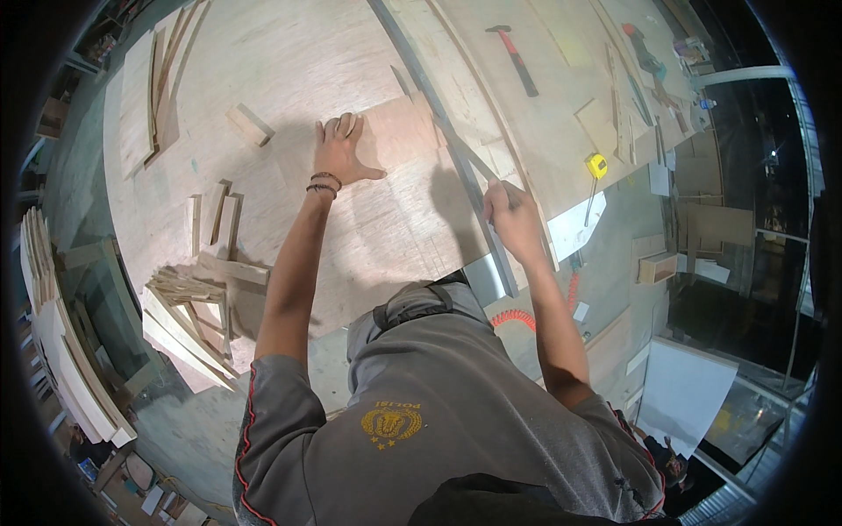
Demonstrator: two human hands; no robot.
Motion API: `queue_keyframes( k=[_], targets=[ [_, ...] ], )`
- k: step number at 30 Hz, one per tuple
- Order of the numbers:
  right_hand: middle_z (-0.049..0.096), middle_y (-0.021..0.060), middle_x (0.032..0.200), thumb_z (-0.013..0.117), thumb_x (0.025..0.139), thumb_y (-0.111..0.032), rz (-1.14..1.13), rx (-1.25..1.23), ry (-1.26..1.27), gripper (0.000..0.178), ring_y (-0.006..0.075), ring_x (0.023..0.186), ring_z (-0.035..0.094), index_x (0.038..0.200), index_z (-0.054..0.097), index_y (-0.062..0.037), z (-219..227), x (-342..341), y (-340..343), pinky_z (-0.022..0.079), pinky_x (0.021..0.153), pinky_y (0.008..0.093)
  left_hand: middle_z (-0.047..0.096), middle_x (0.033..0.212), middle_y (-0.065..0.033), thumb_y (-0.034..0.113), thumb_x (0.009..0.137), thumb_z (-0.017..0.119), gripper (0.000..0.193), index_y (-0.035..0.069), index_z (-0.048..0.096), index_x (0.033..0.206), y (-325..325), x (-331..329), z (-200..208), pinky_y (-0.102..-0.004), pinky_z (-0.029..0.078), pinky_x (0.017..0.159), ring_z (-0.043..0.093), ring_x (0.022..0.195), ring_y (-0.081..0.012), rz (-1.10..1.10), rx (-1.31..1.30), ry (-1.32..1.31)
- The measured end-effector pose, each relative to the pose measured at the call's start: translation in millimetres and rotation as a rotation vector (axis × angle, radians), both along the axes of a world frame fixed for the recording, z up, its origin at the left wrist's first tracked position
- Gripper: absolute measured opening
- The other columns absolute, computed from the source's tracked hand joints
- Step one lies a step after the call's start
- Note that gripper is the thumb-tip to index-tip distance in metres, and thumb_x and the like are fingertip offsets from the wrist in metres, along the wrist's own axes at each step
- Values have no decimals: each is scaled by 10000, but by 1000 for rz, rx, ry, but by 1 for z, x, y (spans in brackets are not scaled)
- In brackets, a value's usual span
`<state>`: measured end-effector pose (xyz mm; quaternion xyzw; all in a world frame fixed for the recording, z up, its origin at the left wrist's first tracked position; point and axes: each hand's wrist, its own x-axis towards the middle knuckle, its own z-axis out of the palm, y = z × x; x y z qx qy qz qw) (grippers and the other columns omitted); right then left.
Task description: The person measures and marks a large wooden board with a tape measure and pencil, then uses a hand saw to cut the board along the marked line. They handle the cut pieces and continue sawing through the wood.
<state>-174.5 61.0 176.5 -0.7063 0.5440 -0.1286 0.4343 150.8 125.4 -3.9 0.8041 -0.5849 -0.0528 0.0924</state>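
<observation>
My left hand lies with fingers spread on the pale plywood sheet, at the left side of a small pinkish plywood piece. Closed fingers of my right hand grip the near end of a long, narrow, dark blade-like tool; its exact kind is unclear. The tool slants away to the left, over a long dark straight bar beside the sheet's right edge. My grip hides the tool's handle.
A hammer and a yellow tape measure lie at the right. Wood offcuts and a stack of strips are at the left. A red coiled hose hangs by the near edge.
</observation>
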Motion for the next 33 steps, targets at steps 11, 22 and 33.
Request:
queue_keyframes(
  k=[11, 22, 33],
  targets=[
    [663, 157, 702, 554, 1067, -417, 13, -30, -10, 520, 277, 705, 665, 896, 716, 47, -7, 23, -24, 518, 742, 415, 432, 1634, -152, 730, 500, 897, 1360, 85, 447, 1610, -18, 27, 6, -643, 166, 1304, 362, 1514, -386, 20, 51, 67],
    [728, 241, 783, 567, 1047, -458, -15, -26, 40, 551, 380, 817, 746, 1095, 763, 55, -21, 41, -41, 552, 832, 458, 353, 1700, -168, 750, 552, 884, 1378, 113, 363, 1657, -36, 43, 24, -590, 142, 1326, 298, 1578, -379, 34, 179, 52],
    [736, 345, 996, 576, 1033, -452, -26, -100, 29, 564, 480, 1039, 723, 1176, 745, 66, -34, 62, -53, 540, 938, 498, 353, 1700, -162, 778, 534, 875, 1402, 124, 351, 1658, -56, 69, 17, -637, 185, 1301, 301, 1579, -364, 24, 191, -2]
  ],
)
